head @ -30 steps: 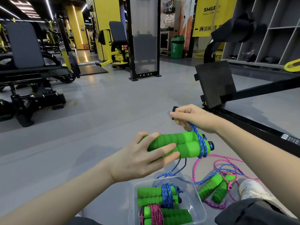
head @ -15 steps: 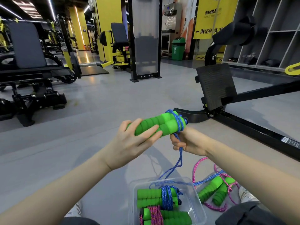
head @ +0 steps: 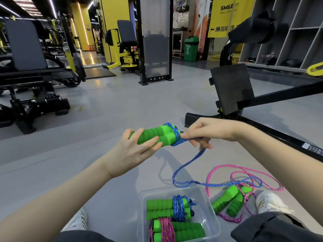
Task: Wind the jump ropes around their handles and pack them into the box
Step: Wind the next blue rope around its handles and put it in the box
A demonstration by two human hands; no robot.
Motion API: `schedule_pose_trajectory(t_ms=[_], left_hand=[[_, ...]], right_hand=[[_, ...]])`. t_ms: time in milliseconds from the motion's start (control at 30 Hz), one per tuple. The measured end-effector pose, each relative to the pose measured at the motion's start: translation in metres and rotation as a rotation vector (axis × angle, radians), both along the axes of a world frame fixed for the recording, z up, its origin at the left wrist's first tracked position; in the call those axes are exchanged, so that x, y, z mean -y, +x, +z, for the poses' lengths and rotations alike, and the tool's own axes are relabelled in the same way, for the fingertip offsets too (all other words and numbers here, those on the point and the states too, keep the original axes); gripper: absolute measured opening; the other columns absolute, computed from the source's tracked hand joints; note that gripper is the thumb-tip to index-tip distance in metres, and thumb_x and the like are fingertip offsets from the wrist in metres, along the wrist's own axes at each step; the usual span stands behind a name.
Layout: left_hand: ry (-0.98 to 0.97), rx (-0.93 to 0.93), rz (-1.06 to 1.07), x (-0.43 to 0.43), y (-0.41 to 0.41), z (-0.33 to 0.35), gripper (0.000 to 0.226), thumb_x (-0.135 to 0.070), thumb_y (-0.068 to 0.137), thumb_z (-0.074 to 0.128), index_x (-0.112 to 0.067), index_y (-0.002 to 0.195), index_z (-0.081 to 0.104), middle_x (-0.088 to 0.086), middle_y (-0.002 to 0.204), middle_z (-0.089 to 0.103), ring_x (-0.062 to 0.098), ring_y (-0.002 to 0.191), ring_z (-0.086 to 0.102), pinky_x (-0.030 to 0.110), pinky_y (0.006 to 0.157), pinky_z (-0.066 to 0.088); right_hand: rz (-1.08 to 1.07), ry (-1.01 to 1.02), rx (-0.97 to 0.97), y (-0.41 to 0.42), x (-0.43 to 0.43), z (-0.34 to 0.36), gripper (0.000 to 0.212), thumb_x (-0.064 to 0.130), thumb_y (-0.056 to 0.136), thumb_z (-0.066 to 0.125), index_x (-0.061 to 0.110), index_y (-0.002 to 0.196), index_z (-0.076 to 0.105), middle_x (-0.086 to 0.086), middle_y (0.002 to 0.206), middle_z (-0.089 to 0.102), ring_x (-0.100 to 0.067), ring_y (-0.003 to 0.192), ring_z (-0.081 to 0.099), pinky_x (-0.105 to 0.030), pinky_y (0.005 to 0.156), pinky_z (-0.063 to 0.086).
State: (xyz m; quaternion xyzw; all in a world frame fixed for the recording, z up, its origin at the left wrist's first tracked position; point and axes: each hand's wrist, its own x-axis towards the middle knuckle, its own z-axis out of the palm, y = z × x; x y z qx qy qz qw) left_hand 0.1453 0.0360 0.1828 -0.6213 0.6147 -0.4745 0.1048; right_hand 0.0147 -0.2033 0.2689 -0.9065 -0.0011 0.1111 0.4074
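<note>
Right now left grip [head: 136, 151] clamps handles [head: 157, 137], long axis toward right grip [head: 197, 137], seemingly pinching blue rope [head: 188, 163] beside them.

I see two wound ropes [head: 167, 207] in the box [head: 214, 213], a loose rope [head: 225, 201] right of it, my hands above.

A gym: weight machines [head: 35, 67], padded benches (yellow frames [head: 120, 49]).

Green handles [head: 157, 137] held aloft, blue rope [head: 187, 163] partly wound. Two wound ropes lie in clear box [head: 212, 212]; pink rope [head: 244, 173] loose on floor.
</note>
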Motion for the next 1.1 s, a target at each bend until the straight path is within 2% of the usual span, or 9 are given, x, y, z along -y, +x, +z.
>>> schedule_pose_trajectory(t_ms=[100, 300, 433, 600, 667, 733, 833, 1000, 1100], left_hand=[[0.066, 0.039, -0.048, -0.004, 0.001, -0.009, 0.041, -0.003, 0.099, 0.022, -0.012, 0.129, 0.049, 0.004, 0.123, 0.058, 0.039, 0.093, 0.059, 0.041, 0.067, 0.047], [0.034, 0.024, -0.238, 0.007, -0.035, -0.013, 0.033, -0.011, 0.098, 0.044, -0.017, 0.129, 0.051, 0.002, 0.129, 0.051, 0.041, 0.1, 0.054, 0.044, 0.073, 0.048], [-0.061, -0.012, -0.307, 0.021, -0.059, 0.004, 0.026, -0.019, 0.098, 0.048, -0.021, 0.124, 0.053, 0.0, 0.126, 0.054, 0.037, 0.1, 0.055, 0.041, 0.074, 0.044], [-0.164, -0.009, -0.324, 0.026, -0.062, 0.017, 0.027, -0.018, 0.096, 0.054, -0.02, 0.122, 0.053, 0.0, 0.123, 0.056, 0.036, 0.096, 0.06, 0.038, 0.074, 0.047], [-0.211, -0.018, -0.299, 0.028, -0.061, 0.018, 0.026, -0.015, 0.097, 0.049, -0.019, 0.123, 0.052, 0.0, 0.124, 0.054, 0.036, 0.1, 0.056, 0.039, 0.075, 0.046], [-0.251, -0.02, -0.245, 0.027, -0.054, 0.017, 0.028, -0.013, 0.099, 0.043, -0.018, 0.125, 0.05, 0.001, 0.128, 0.051, 0.036, 0.105, 0.052, 0.04, 0.077, 0.043], [-0.254, -0.012, -0.151, 0.022, -0.036, 0.01, 0.032, -0.01, 0.099, 0.036, -0.017, 0.128, 0.048, 0.001, 0.13, 0.047, 0.037, 0.106, 0.049, 0.043, 0.077, 0.041], [-0.184, 0.021, -0.04, 0.006, -0.008, 0.002, 0.039, -0.003, 0.096, 0.03, -0.014, 0.13, 0.047, 0.005, 0.129, 0.046, 0.04, 0.1, 0.051, 0.042, 0.07, 0.043], [-0.146, 0.023, -0.016, 0.003, -0.006, 0.004, 0.039, -0.002, 0.095, 0.031, -0.013, 0.128, 0.049, 0.005, 0.126, 0.053, 0.04, 0.096, 0.055, 0.042, 0.069, 0.043]], right_hand=[[-0.049, -0.021, 0.157, -0.001, 0.003, 0.012, 0.043, 0.038, 0.09, 0.056, 0.013, 0.054, 0.052, -0.006, 0.051, 0.033, -0.018, 0.049, 0.033, -0.016, 0.048, 0.036], [-0.153, 0.029, 0.39, 0.015, 0.007, -0.011, 0.054, 0.043, 0.084, 0.064, 0.019, 0.044, 0.036, -0.011, 0.056, 0.026, -0.022, 0.054, 0.022, -0.031, 0.055, 0.021], [-0.221, 0.156, 0.305, 0.014, 0.016, -0.031, 0.052, 0.038, 0.082, 0.067, 0.018, 0.049, 0.033, 0.005, 0.043, 0.027, -0.013, 0.044, 0.027, -0.022, 0.047, 0.027], [-0.343, 0.58, -0.029, 0.01, 0.022, -0.05, 0.053, 0.051, 0.059, 0.079, 0.008, 0.077, 0.053, -0.006, 0.063, 0.049, -0.018, 0.054, 0.046, -0.02, 0.049, 0.046], [-0.388, 0.787, -0.062, 0.008, 0.019, -0.063, 0.026, 0.029, 0.08, 0.068, 0.008, 0.069, 0.058, -0.018, 0.073, 0.063, -0.016, 0.046, 0.059, -0.022, 0.045, 0.05], [-0.346, 0.895, 0.005, 0.007, 0.013, -0.073, 0.026, 0.009, 0.086, 0.052, 0.016, 0.062, 0.056, -0.01, 0.065, 0.062, -0.009, 0.039, 0.051, -0.022, 0.046, 0.047], [-0.243, 0.84, -0.056, 0.006, -0.006, -0.077, 0.033, 0.016, 0.097, 0.033, 0.017, 0.065, 0.039, 0.007, 0.046, 0.028, -0.006, 0.038, 0.022, -0.019, 0.049, 0.034], [-0.194, 0.622, -0.13, -0.004, -0.02, -0.062, 0.028, 0.027, 0.1, 0.03, 0.011, 0.09, 0.05, 0.001, 0.048, 0.03, -0.011, 0.034, 0.02, -0.024, 0.049, 0.042], [-0.096, 0.366, -0.114, -0.008, -0.02, -0.046, 0.028, 0.032, 0.099, 0.037, 0.011, 0.089, 0.052, 0.002, 0.046, 0.03, -0.01, 0.032, 0.021, -0.027, 0.051, 0.045]])
